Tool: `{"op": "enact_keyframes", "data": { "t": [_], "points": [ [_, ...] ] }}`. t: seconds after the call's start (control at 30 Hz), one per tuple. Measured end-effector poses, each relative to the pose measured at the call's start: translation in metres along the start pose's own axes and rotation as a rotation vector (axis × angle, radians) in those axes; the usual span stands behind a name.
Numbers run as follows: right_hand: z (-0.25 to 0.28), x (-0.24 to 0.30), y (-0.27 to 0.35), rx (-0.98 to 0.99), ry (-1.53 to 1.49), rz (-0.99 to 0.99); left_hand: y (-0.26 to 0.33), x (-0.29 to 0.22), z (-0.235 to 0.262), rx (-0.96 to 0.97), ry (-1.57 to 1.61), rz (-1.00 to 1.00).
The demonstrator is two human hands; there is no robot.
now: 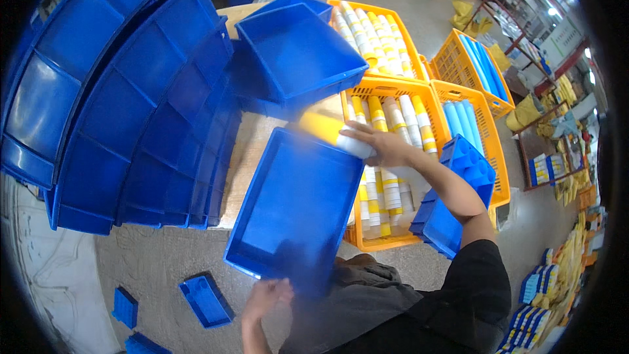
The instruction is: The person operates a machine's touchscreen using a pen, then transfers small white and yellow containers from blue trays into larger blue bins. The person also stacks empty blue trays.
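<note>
A large shallow blue tray lies in front of me, its near end reaching past the table's edge. Its inside looks bare. Over its far right corner, my right hand grips a yellow-and-white cylinder, fingers wrapped round the white end. The cylinder is slightly blurred by motion. At the tray's near end is my left hand, its fingers curled by the rim. Whether it touches the tray or holds something small, I cannot make out.
Tall blue bins are stacked at the left; more blue trays lie beyond mine. Orange crates of yellow-and-white cylinders stand right, with a blue divided container on the near edge. Small blue trays lie on the floor.
</note>
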State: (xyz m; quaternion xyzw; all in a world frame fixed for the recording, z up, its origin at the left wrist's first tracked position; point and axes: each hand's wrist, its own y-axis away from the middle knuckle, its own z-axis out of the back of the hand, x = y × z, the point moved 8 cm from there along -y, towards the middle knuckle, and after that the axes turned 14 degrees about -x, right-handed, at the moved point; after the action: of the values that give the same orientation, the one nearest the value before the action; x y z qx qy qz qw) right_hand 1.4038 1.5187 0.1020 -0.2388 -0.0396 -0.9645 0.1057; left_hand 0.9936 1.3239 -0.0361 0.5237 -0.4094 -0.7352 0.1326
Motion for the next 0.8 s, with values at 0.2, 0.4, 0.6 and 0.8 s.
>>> {"op": "enact_keyframes", "data": {
  "t": [0.2, 0.4, 0.6, 0.8],
  "points": [
    [-0.090, 0.112, 0.021, -0.103, -0.553, 0.009, -0.079, -0.164, -0.031, -0.314, 0.687, -0.418],
    [-0.100, 0.107, 0.080, -0.875, -0.252, -0.263, -0.092, -0.179, -0.021, 0.187, 1.047, -0.086],
    [-0.197, 0.036, 0.104, -0.579, -0.449, -0.610, -0.064, -0.157, -0.004, 0.468, 1.533, 0.200],
    [-0.146, 0.037, 0.075, -0.805, -0.146, -0.414, -0.033, -0.154, -0.024, 0.623, 1.513, 0.193]
  ]
}}
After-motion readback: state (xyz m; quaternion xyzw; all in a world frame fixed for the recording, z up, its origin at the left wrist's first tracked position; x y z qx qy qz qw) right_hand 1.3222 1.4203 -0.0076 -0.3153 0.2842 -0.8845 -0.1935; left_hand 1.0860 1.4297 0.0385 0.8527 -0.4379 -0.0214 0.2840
